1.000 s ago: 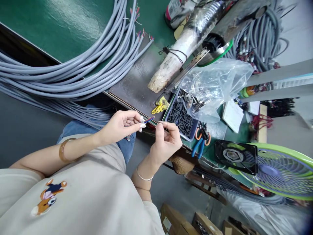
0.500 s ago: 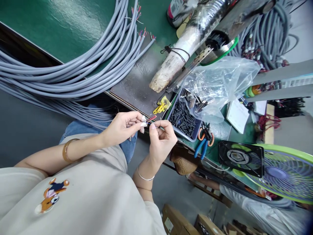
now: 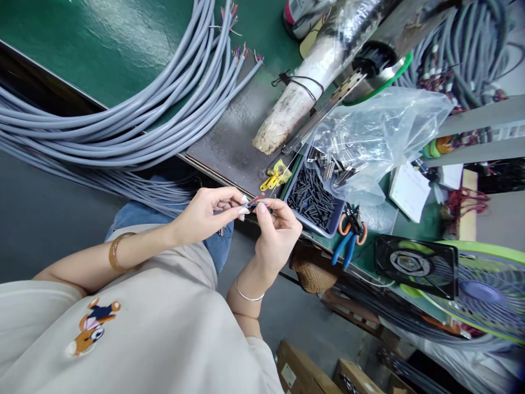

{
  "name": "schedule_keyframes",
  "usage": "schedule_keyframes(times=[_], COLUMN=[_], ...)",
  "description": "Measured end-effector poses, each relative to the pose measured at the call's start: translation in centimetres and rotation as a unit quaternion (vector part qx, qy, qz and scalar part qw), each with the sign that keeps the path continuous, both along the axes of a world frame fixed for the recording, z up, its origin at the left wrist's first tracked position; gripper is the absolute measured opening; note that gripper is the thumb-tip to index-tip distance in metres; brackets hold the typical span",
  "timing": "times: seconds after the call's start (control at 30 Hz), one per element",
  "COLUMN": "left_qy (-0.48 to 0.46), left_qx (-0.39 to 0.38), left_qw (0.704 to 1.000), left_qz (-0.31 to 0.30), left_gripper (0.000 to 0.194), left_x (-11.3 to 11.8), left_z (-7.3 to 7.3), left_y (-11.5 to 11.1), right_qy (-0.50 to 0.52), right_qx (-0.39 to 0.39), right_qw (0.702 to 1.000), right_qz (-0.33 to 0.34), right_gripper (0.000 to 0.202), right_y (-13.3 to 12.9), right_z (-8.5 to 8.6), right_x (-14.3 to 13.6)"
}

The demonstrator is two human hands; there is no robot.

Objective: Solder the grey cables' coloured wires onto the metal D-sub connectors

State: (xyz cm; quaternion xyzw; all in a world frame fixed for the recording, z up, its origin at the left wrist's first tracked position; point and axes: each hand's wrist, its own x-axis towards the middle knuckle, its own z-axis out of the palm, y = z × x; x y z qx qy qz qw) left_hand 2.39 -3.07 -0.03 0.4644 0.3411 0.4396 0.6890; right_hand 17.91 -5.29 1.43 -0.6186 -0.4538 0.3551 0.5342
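Observation:
My left hand (image 3: 219,210) is closed, with thumb and fingertips pinching the end of a cable. Thin red and blue wires (image 3: 259,197) fan out from that end towards the right. Close beside it, my right hand (image 3: 279,229) pinches the wires between thumb and forefinger; its other fingers are curled in. The exact spot gripped is partly hidden by the fingers. Both hands are held just off the bench's front edge. A little beyond them lies a small yellow tool (image 3: 271,178). Right of my right hand stands a blue tray (image 3: 330,230) of short black tubes (image 3: 310,198).
Grey cables (image 3: 135,126) with stripped ends sweep across the left. A wrapped pole (image 3: 301,90) leans over the bench. Metal connectors lie under a clear bag (image 3: 381,126). Pliers (image 3: 345,246), a black fan (image 3: 416,265) and a green-rimmed fan (image 3: 484,290) are on the right.
The view has shifted slightly, so the bench things sit further right. My right thumb has closed in on the wires, and a blue wire now shows between the hands.

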Motion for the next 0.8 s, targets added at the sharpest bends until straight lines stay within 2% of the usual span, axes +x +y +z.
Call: schedule_keyframes(times=[0.27,0.37,0.47,0.53,0.7,0.8], left_qy=[0.039,0.053,0.066,0.072,0.088,0.096], left_qx=[0.028,0.045,0.058,0.067,0.098,0.103], left_qw=[0.999,0.997,0.996,0.995,0.991,0.99], left_qz=[0.007,0.014,0.018,0.015,-0.017,-0.029], left_gripper=[0.012,0.011,0.01,0.011,0.015,0.017], left_x=[0.1,0.1,0.1,0.0,-0.3,-0.5], left_z=[0.0,0.1,0.2,0.2,0.3,0.2], left_y=[0.0,0.0,0.0,0.0,0.2,0.4], right_qy=[-0.057,-0.131,-0.248,-0.28,-0.154,-0.117], right_qx=[-0.008,0.039,0.117,0.135,0.053,0.018], right_qw=[0.998,0.991,0.961,0.95,0.986,0.992], right_qz=[0.011,0.012,0.026,0.036,0.037,0.053], right_gripper=[0.011,0.009,0.007,0.006,0.007,0.008], right_y=[-0.4,-0.6,-0.8,-0.8,-0.6,-0.5], right_z=[0.2,0.5,0.8,1.0,0.7,0.7], right_x=[0.0,-0.3,-0.6,-0.5,0.3,0.8])
